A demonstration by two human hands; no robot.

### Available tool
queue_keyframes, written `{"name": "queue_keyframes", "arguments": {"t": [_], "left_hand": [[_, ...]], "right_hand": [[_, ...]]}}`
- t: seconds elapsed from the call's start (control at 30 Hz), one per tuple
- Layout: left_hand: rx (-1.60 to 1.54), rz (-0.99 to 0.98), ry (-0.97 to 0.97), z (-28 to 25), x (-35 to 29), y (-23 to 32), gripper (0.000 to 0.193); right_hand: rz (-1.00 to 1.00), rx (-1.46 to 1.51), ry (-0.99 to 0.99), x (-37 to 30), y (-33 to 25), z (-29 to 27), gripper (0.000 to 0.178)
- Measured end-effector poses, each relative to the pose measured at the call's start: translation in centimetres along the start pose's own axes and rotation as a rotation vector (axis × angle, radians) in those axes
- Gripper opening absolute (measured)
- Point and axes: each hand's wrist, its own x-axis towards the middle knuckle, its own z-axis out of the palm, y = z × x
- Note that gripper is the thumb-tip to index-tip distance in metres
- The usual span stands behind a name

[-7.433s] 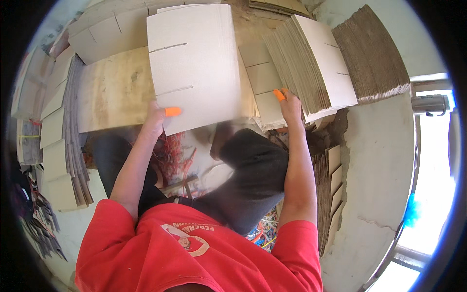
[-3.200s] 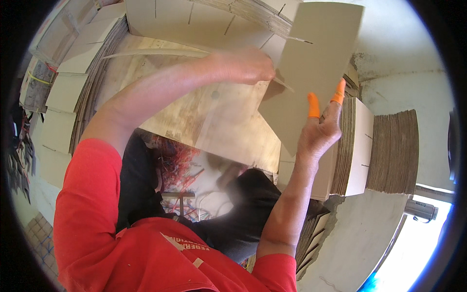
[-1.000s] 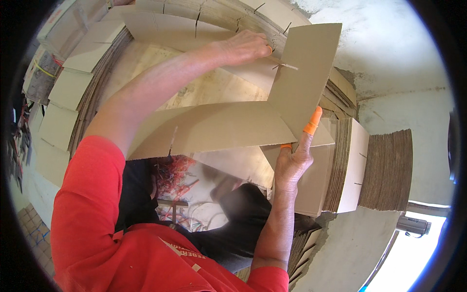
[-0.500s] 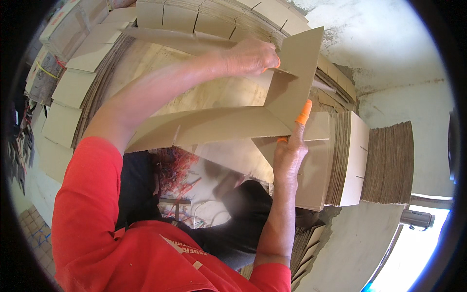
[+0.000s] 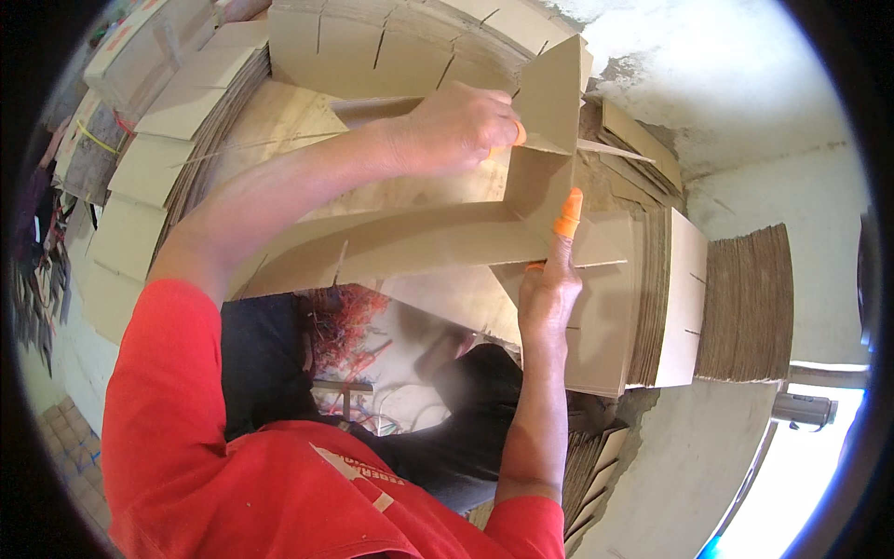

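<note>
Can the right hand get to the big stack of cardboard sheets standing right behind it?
Probably yes. The right hand is pressed against the folded cardboard piece it shares with the left hand, and the stack of cardboard sheets stands just past it with nothing between. It would have to let go first.

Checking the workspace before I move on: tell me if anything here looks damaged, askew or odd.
Nothing looks damaged. The cardboard sheet is bent on purpose between the left hand and right hand. The only untidy spot is a tangle of red string on the floor below; the cardboard stacks look even.
</note>
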Motion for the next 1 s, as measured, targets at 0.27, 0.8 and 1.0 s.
{"name": "queue_keyframes", "arguments": {"t": [0.27,0.8,1.0], "left_hand": [[-0.234,-0.418,-0.608,1.8,-2.1,-0.1,0.013],[0.131,-0.555,-0.485,-10.8,-11.3,9.9,0.057],[0.164,-0.624,-0.469,-9.2,-13.5,10.5,0.05]], "right_hand": [[-0.063,-0.31,-0.298,-2.1,1.6,-3.0,0.075],[0.325,-0.95,-0.055,-8.5,17.2,-7.7,0.08],[0.382,-0.809,-0.081,-7.3,19.7,-9.1,0.051]]}}
